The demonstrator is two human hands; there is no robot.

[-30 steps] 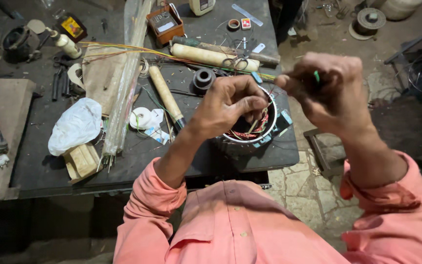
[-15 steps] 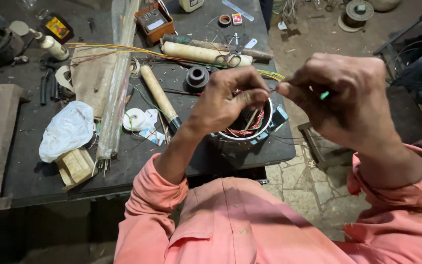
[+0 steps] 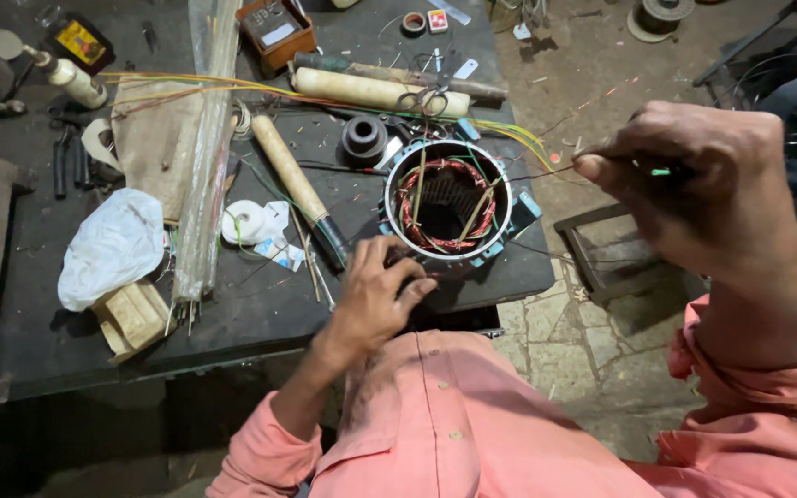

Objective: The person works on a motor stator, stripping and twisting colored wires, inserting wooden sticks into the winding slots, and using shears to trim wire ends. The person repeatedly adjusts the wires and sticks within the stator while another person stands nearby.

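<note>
A round motor stator [image 3: 449, 199] with red copper windings stands on the dark workbench [image 3: 260, 314] near its right front corner. My left hand [image 3: 375, 295] rests on the bench against the stator's near side, fingers curled on its lower rim. My right hand [image 3: 694, 184] is raised to the right of the stator, pinching a thin wire [image 3: 546, 171] that runs back to the windings. A small green piece [image 3: 661, 171] shows between its fingers. Wooden slivers stick up out of the stator slots.
On the bench lie a cream roll [image 3: 371, 90] with scissors [image 3: 426, 97] on it, a wooden-handled tool [image 3: 292, 180], a white tape roll [image 3: 246, 221], a white plastic bag [image 3: 113, 244], a bundle of strips [image 3: 205, 157] and a black bearing part [image 3: 363, 136]. A metal stand [image 3: 601, 249] sits on the stone floor to the right.
My left hand has dropped from in front of the stator down to the bench at its near rim. My right hand has moved right, drawing the wire out taut.
</note>
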